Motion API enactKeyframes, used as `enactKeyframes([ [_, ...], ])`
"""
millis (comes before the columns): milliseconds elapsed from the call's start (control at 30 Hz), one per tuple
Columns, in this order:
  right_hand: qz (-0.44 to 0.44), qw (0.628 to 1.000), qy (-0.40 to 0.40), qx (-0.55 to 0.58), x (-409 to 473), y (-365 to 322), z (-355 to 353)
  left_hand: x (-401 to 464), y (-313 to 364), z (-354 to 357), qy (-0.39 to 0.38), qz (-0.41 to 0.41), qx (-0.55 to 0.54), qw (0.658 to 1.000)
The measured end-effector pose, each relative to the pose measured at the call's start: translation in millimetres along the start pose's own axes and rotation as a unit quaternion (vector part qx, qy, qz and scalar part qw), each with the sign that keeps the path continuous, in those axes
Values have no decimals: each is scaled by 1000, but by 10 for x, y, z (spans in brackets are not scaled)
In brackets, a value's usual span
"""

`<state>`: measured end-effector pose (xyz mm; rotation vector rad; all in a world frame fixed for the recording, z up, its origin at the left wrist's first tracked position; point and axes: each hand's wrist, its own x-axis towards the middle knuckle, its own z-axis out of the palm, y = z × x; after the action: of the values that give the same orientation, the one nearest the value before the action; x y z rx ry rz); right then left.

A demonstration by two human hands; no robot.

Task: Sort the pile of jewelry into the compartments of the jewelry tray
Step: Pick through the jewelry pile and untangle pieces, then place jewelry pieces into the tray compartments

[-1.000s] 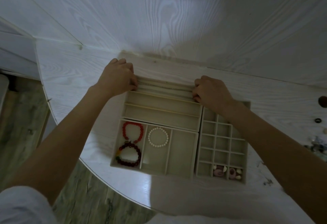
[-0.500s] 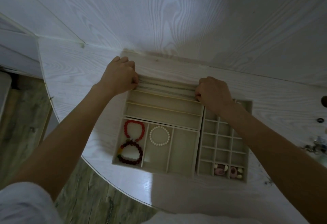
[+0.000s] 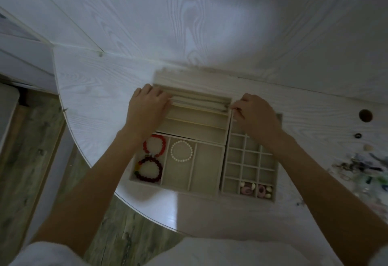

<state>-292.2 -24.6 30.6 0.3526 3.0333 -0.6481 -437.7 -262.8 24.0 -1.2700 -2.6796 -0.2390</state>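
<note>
Necklace chain (image 3: 199,102) (thin) stretched between both hands — left hand (image 3: 148,106), right hand (image 3: 255,111).

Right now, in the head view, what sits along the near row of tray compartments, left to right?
dark beaded bracelet → white pearl bracelet → empty long compartment → empty small compartment → pink pieces with pale beads; the loose jewelry pile lies right of the tray.

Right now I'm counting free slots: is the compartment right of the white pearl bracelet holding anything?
No. The compartment right of the white pearl bracelet shows only bare lining.
</note>
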Motion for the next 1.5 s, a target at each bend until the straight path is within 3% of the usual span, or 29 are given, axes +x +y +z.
enactKeyframes([
  [67, -30, 999, 40, 7, -333, 66, -135, -175, 405, -27, 39, -17, -83, 996],
  [133, -50, 999, 15, -2, -781, 224, -249, -345, 950, -17, 56, -39, -176, 982],
  [267, -6, 998, -38, -41, -1689, 830, -328, -507, 2042, 104, 6, -47, -297, 954],
  [367, 75, 996, -19, -37, -2202, 1256, -326, -532, 2659, 202, -39, -18, -244, 969],
  [500, 200, 979, 42, 9, -2422, 1625, -360, -580, 2957, 300, -116, -52, -165, 978],
  [700, 233, 963, 138, 16, -2103, 2217, -523, -662, 3029, 366, -99, -107, -103, 984],
  [833, 266, 953, 130, 63, -1778, 2532, -595, -643, 3176, 333, -92, -132, -94, 983],
  [967, 225, 969, 73, 75, -1634, 2647, -536, -639, 3348, 329, -75, -143, -52, 986],
  [1200, 28, 994, 6, 101, -1639, 2363, -321, -663, 3429, 338, -53, -198, -26, 978],
  [1500, -25, 992, 15, 122, -1681, 2015, -199, -719, 3345, 409, -34, -180, -80, 980],
])
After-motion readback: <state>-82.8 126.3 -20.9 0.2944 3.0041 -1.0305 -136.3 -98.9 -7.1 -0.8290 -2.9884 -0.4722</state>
